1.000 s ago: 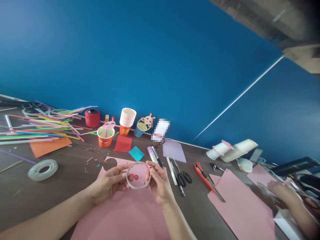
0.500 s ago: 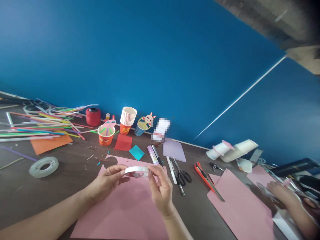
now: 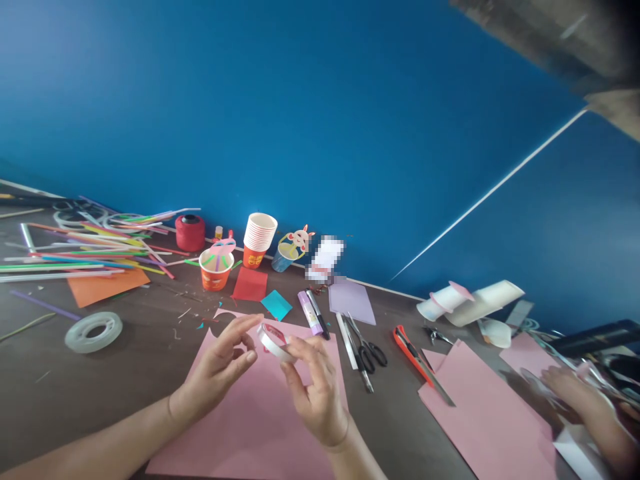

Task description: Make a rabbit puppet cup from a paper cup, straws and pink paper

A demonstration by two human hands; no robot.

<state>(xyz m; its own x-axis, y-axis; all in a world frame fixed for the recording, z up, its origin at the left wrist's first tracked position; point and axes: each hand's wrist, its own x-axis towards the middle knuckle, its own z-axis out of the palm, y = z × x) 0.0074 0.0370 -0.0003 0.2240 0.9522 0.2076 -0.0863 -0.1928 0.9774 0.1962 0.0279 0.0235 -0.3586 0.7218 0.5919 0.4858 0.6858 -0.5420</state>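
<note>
Above a pink paper sheet [image 3: 250, 427], a narrow white roll of tape [image 3: 276, 348] with red print inside its ring is pinched between the thumb and fingers of my right hand [image 3: 315, 387]. The roll is tilted, its left end higher. My left hand [image 3: 220, 363] is just left of it, thumb and index finger apart. Its index fingertip is close to the roll's upper left rim; whether it touches I cannot tell. The pink sheet has a round cut-out at its upper left edge.
To the left lie a wider clear tape roll [image 3: 94, 333] and many straws [image 3: 90, 250]. Paper cups [image 3: 260, 233] stand along the wall. Scissors [image 3: 367, 350], an orange utility knife [image 3: 415, 357] and more pink paper [image 3: 495, 413] lie right, near another person's hand [image 3: 565, 387].
My left hand has come off the tape roll, which both hands held before. In my right hand the roll has turned from level to slanting.
</note>
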